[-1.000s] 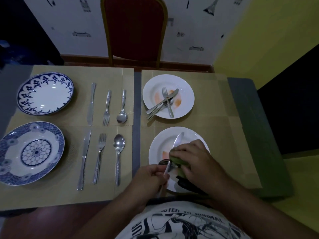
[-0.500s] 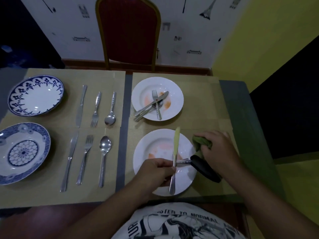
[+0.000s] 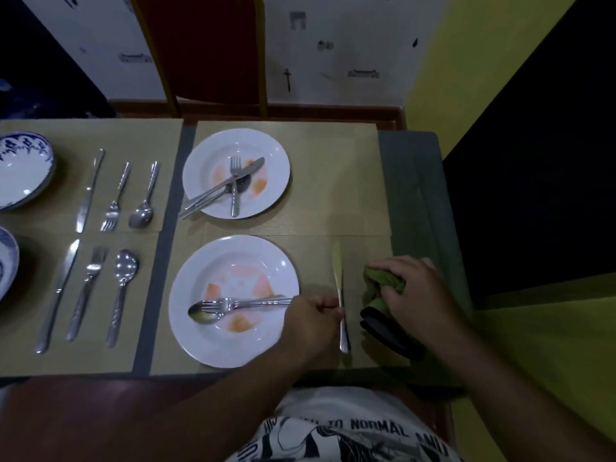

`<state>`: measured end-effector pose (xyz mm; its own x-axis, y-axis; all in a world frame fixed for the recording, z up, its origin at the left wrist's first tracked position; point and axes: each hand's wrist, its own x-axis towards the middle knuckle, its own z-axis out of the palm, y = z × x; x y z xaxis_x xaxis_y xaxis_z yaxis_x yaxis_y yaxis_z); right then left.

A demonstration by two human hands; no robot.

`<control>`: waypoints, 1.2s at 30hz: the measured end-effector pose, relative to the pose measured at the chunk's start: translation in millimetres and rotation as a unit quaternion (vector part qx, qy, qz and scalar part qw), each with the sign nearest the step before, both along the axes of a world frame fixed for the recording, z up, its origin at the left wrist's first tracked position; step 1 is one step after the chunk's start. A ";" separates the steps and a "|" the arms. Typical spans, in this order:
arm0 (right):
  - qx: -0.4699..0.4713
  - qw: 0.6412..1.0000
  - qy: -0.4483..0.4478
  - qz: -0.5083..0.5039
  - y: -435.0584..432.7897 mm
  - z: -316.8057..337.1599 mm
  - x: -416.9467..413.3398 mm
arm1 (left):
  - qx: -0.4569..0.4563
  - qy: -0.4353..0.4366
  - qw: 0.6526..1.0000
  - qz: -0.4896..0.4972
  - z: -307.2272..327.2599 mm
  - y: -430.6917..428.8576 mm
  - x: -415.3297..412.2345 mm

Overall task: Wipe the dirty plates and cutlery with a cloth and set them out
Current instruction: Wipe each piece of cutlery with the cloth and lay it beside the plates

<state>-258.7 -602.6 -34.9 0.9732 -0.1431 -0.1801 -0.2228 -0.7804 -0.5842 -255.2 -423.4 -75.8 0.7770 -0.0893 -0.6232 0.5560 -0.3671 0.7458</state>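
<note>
Near the counter's (image 3: pixel 413 181) front right corner the knife (image 3: pixel 338 278) lies just right of the smeared plate (image 3: pixel 230 348), its handle seemingly pinched in the grip of the left hand (image 3: pixel 311 325). Bunched in the right hand (image 3: pixel 420 295) is the cloth (image 3: pixel 380 283), that grip closed round it. Best to square the knife to the plate before letting go.

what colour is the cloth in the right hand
Olive green. The cloth shows best in the head view, bunched under the right hand.

One camera only, worn on the head, looks forward and steeply down at the table (image 3: pixel 413 195) from close range: forearms (image 3: pixel 500 378) and shirt (image 3: pixel 350 411) fill the bottom edge. Its wide lens (straight lines bow outward) takes in the plates (image 3: pixel 186 331) left of the fingers (image 3: pixel 328 303), with the chair (image 3: pixel 200 45) and wall (image 3: pixel 333 28) far beyond them.
</note>
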 end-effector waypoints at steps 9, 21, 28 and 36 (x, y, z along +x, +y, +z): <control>0.047 0.996 0.019 0.067 -11.0 -19.8 -2.6 | 0.160 -0.098 0.981 -0.055 -17.1 -10.8 -7.5; 0.041 0.995 0.008 0.085 -15.8 -32.8 3.6 | 0.233 -0.289 0.887 -0.274 -24.7 -12.0 -22.7; 0.054 0.995 0.008 0.082 -18.6 -31.8 -1.4 | 0.240 -0.219 0.929 -0.179 -32.9 -22.7 -8.8; 0.058 0.994 0.027 0.087 -16.8 -32.4 -7.0 | 0.224 -0.213 0.941 -0.136 -33.4 -14.1 -12.4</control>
<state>-265.8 -619.4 -67.3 0.9698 0.0514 -0.2383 -0.1238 -0.7383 -0.6630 -267.6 -437.5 -109.2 0.9512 -0.1233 -0.2830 0.0818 -0.7833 0.6163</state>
